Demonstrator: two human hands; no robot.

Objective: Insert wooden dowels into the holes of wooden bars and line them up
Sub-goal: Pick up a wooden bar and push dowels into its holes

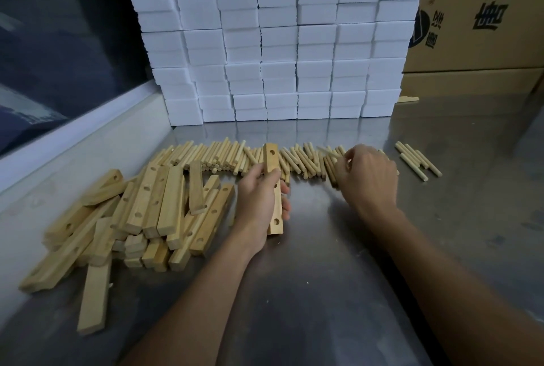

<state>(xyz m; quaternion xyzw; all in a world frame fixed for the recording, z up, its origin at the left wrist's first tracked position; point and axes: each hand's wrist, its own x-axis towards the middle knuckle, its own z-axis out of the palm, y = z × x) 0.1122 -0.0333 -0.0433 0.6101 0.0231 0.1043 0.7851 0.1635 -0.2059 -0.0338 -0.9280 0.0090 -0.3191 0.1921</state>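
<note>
Gripping one wooden bar (273,189) w/ fingers curled round it, left hand (260,203) holds it holes-up above the steel table (323,277). Right hand (366,178) pinches a dowel (331,153) from the dowel row (223,158). Prob best to steady the bar, then push straight in.

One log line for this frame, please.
left hand grips holed bar | right hand picking at dowels | no dowel inserted
</note>
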